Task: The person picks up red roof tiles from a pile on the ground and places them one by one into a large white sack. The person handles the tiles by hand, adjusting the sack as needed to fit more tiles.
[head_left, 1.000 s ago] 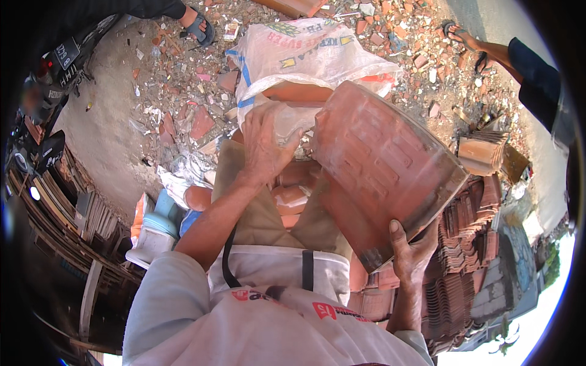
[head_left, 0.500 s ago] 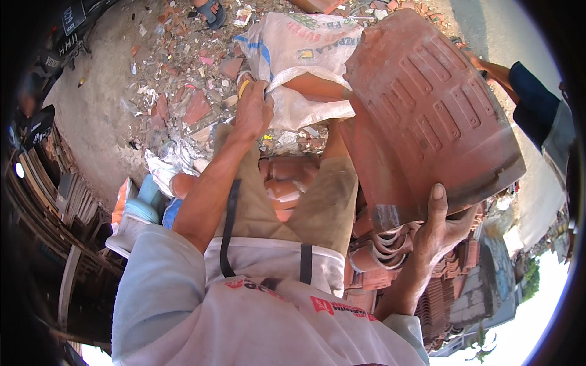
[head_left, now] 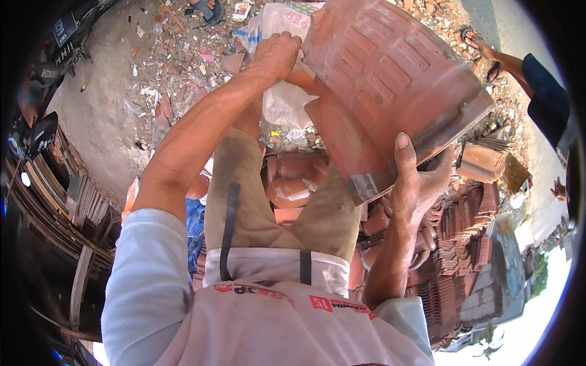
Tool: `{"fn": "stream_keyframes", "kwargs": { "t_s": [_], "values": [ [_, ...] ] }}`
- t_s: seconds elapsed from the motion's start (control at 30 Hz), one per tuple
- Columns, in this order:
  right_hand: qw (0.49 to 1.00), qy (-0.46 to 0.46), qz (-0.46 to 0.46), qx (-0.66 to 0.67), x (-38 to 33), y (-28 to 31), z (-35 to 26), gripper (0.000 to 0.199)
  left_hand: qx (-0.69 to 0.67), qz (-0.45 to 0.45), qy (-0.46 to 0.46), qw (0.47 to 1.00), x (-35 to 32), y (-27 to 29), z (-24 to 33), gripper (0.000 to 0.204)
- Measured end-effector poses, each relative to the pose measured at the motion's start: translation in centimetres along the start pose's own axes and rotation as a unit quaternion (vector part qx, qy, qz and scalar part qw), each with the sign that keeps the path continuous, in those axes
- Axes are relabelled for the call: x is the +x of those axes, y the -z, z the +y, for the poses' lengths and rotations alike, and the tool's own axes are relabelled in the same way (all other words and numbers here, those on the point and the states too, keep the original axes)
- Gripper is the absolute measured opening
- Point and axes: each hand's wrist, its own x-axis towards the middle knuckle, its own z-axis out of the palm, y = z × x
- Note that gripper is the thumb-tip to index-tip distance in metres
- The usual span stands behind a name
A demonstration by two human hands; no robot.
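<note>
The ground spread widest, pale and dusty on the far left, littered with red shards and scraps of paper, and to my near right the heap of stacked roof tiles ran down in ribbed rows, laid overlapping so they nested and did not slide. Next in size was the big terracotta roof tile I held up in front of me on the far right, its ribbed underside turned toward my face and tilted, the far end higher than the near one; I carried it at two opposite edges because a slab that broad would tip if gripped at one side only. Behind it, farther off, lay a white woven sack, slumped on the rubble. Between my knees sat rounded ridge tiles, resting just beyond my khaki trousers. My right hand took the weight at the near lower edge, thumb pressed flat up the face and fingers wrapped under the rim, so it was clamped firmly on the tile. My left hand reached far and curled over the upper left edge, steadying it, fingers closed there. Another person's arm in a dark sleeve stood at the far right, well apart from me.
</note>
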Motion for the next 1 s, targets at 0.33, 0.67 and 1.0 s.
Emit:
{"fn": "stream_keyframes", "kwargs": {
  "t_s": [0.33, 0.67, 1.0],
  "values": [
    [0.997, 0.025, -0.066, -0.032, -0.9, 0.1, 1.6, 0.058, -0.28, 0.164, 0.146, 0.934, 7.8, 2.7, -3.6, 0.058],
    [0.977, 0.032, -0.16, -0.138, -1.5, -0.8, 1.0, 0.052, -0.426, 0.073, 0.242, 0.869, 4.8, 10.5, 0.3, 0.055],
    [0.977, 0.019, -0.136, -0.162, 1.6, -4.0, 0.4, 0.045, -0.403, 0.285, 0.279, 0.824, -9.1, -7.9, 5.9, 0.064]
  ]
}}
